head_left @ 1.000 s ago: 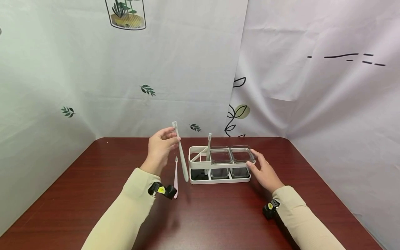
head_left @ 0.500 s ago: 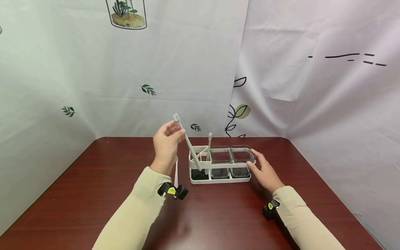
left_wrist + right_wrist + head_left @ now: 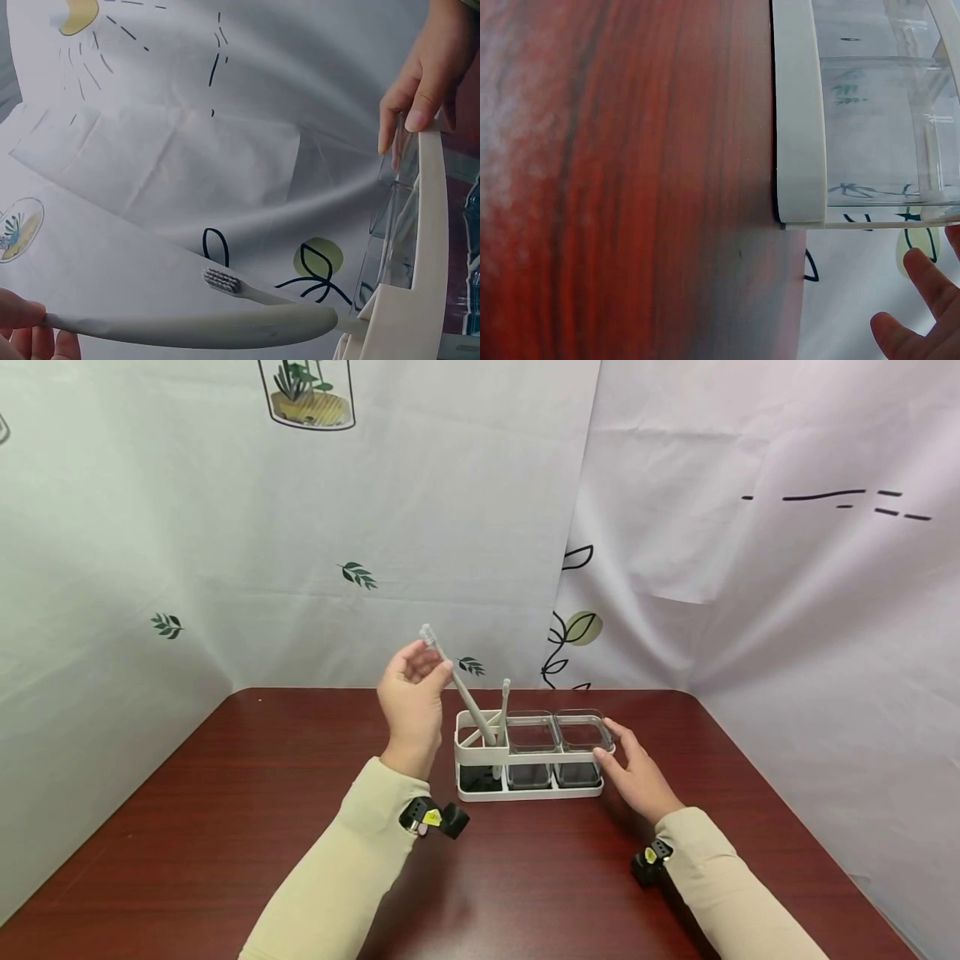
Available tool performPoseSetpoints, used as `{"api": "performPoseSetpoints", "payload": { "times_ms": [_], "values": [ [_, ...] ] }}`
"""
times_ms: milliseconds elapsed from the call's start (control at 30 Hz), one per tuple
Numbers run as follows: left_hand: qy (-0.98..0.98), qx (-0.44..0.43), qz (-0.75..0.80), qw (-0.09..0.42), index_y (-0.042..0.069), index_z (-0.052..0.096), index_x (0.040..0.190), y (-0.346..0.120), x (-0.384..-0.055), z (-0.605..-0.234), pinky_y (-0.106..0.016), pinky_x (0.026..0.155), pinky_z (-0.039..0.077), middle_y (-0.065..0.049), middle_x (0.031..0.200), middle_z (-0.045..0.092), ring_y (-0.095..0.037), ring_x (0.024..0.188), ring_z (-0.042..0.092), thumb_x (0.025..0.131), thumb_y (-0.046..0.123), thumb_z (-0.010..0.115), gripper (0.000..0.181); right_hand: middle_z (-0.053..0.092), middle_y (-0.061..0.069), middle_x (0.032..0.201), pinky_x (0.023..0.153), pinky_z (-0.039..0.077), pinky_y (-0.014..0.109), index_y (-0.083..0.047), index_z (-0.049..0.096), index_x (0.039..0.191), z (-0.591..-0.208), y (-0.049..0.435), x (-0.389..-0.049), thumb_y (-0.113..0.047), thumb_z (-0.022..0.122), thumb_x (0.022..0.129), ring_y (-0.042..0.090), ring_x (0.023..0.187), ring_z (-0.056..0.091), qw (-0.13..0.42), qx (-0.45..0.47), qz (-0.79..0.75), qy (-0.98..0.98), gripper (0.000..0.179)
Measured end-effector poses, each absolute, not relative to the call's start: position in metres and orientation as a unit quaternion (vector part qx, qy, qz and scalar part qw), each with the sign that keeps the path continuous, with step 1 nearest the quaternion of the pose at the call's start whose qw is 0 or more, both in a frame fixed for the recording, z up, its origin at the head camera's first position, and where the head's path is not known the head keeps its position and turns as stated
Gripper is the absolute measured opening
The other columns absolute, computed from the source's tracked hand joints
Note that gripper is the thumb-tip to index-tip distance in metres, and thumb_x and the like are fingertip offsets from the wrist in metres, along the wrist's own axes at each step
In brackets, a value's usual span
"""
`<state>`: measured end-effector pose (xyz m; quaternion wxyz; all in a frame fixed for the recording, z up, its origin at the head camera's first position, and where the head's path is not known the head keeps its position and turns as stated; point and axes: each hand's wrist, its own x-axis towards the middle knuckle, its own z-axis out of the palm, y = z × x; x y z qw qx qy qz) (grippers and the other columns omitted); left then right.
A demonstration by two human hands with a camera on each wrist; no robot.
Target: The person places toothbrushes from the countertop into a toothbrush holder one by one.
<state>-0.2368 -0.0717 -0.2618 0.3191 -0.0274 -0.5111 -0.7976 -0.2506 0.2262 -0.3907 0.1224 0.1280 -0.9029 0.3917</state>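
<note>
My left hand [image 3: 412, 702] pinches a pale grey toothbrush [image 3: 467, 697] just below its bristles. The brush slants down to the right, its handle end overlapping the small compartments of a white toothbrush holder [image 3: 555, 759]. From the left wrist, that thick rounded handle end [image 3: 300, 324] shows close beside the holder's top rim. A second toothbrush [image 3: 505, 697] stands upright in a compartment, bristles up. My right hand [image 3: 637, 777] grips the holder's right end, thumb at the front rim and fingers behind. Most of a pink toothbrush is hidden behind my left wrist.
Two clear cups [image 3: 532, 732] sit in the holder's middle and right slots. The holder stands on a dark red wooden table [image 3: 525, 877]. A white printed cloth [image 3: 450, 527] hangs behind the table and along its sides.
My left hand has moved right and slightly up, carrying the grey toothbrush from beside the holder to over its small compartments. The brush leans more. My right hand stays put.
</note>
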Motion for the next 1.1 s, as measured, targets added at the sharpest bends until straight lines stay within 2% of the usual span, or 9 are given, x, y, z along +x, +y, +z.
{"api": "performPoseSetpoints", "payload": {
  "times_ms": [333, 600, 800, 967, 1100],
  "values": [
    [-0.564, -0.047, -0.733, 0.378, -0.008, 0.062, 0.11, -0.062, -0.24, -0.269, -0.017, 0.071, 0.052, -0.012, 0.093, 0.064, -0.011, 0.084, 0.06, 0.078, -0.016, 0.066, 0.033, 0.036, 0.021, 0.148, 0.105, 0.03, 0.063, -0.012, 0.028, 0.15, -0.391, 0.226, -0.249, -0.036, 0.052, 0.1, 0.042, 0.135, 0.036, 0.123, 0.131, 0.393, -0.902, 0.062],
    [-0.605, -0.046, -0.705, 0.366, -0.003, 0.063, 0.114, -0.06, -0.24, -0.28, -0.019, 0.075, 0.052, -0.016, 0.099, 0.064, -0.02, 0.093, 0.062, 0.082, -0.01, 0.069, 0.033, 0.037, 0.021, 0.148, 0.105, 0.03, 0.064, -0.011, 0.029, 0.15, -0.39, 0.225, -0.249, -0.034, 0.053, 0.1, 0.042, 0.134, 0.036, 0.129, 0.136, 0.394, -0.9, 0.06],
    [-0.618, -0.061, -0.695, 0.363, -0.005, 0.062, 0.113, -0.057, -0.243, -0.288, -0.023, 0.077, 0.051, -0.022, 0.102, 0.064, -0.025, 0.094, 0.063, 0.082, -0.009, 0.068, 0.032, 0.037, 0.021, 0.148, 0.105, 0.03, 0.063, -0.011, 0.028, 0.15, -0.39, 0.226, -0.25, -0.035, 0.053, 0.099, 0.041, 0.135, 0.036, 0.126, 0.136, 0.396, -0.9, 0.062],
    [-0.63, -0.065, -0.692, 0.347, -0.004, 0.062, 0.111, -0.052, -0.246, -0.295, -0.03, 0.078, 0.052, -0.018, 0.098, 0.064, -0.024, 0.091, 0.062, 0.082, -0.009, 0.068, 0.03, 0.037, 0.021, 0.148, 0.105, 0.03, 0.063, -0.011, 0.027, 0.151, -0.391, 0.227, -0.251, -0.036, 0.053, 0.099, 0.042, 0.135, 0.036, 0.125, 0.136, 0.392, -0.901, 0.062],
    [-0.644, -0.064, -0.684, 0.335, -0.003, 0.063, 0.11, -0.047, -0.249, -0.299, -0.029, 0.077, 0.053, -0.016, 0.096, 0.065, -0.026, 0.088, 0.063, 0.083, -0.008, 0.067, 0.029, 0.037, 0.021, 0.148, 0.105, 0.03, 0.063, -0.011, 0.028, 0.15, -0.391, 0.227, -0.251, -0.036, 0.053, 0.099, 0.041, 0.135, 0.036, 0.127, 0.136, 0.394, -0.9, 0.062]
  ]
}}
